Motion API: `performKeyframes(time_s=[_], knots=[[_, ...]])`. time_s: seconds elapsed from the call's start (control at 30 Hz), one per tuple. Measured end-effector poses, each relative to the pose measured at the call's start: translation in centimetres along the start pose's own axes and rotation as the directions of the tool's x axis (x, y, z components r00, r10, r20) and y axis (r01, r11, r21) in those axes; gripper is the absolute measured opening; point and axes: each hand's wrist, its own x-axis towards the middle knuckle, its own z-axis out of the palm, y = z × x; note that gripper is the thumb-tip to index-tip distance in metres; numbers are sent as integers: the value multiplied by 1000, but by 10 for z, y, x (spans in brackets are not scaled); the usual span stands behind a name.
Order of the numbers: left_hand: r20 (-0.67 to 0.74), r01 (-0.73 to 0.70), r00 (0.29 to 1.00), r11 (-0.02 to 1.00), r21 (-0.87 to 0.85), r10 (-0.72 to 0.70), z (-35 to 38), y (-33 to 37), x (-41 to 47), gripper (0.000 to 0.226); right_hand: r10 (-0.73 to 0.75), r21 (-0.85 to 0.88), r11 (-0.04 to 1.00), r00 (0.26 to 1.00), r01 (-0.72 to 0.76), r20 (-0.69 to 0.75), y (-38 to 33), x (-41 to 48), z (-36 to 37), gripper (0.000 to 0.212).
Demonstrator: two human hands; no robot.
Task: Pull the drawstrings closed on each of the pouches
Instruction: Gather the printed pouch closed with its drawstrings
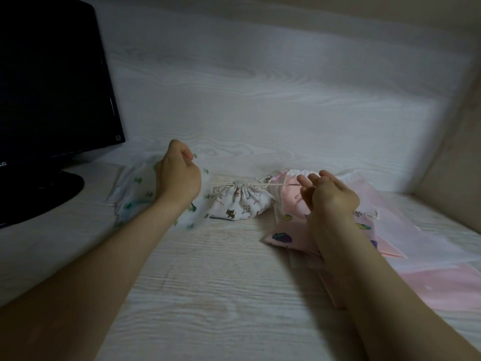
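Note:
A white cat-print pouch (238, 203) sits in the middle of the desk with its mouth gathered tight. Its cream drawstring (273, 184) runs right toward my right hand (330, 196). That hand hovers over a pink fruit-print pouch (286, 230) with its fingers loosely spread, holding nothing. My left hand (178, 175) is curled into a fist in front of a blurred white pouch with green prints (135, 188). Its fingertips seem to pinch that pouch's upper edge.
A black monitor (52, 87) on a round base (41, 194) stands at the left. Pink sheets or bags (429, 243) lie spread at the right, under and beside the pink pouch. A pale wood-grain wall closes the back, and a side panel closes the right.

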Motion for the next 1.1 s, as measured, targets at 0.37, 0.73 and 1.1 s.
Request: performKeyframes(time_s=[0.37, 0.73, 1.1], knots=[[334, -460, 879, 792, 400, 342, 7, -6, -15, 21, -310, -592, 622, 855, 513, 416, 18, -4, 4, 47], [517, -669, 717, 669, 323, 468, 9, -14, -16, 11, -21, -553, 4, 553, 833, 833, 37, -5, 2, 26], [370, -621, 783, 665, 414, 501, 1, -7, -13, 21, -226, -540, 45, 535, 840, 814, 29, -4, 6, 15]])
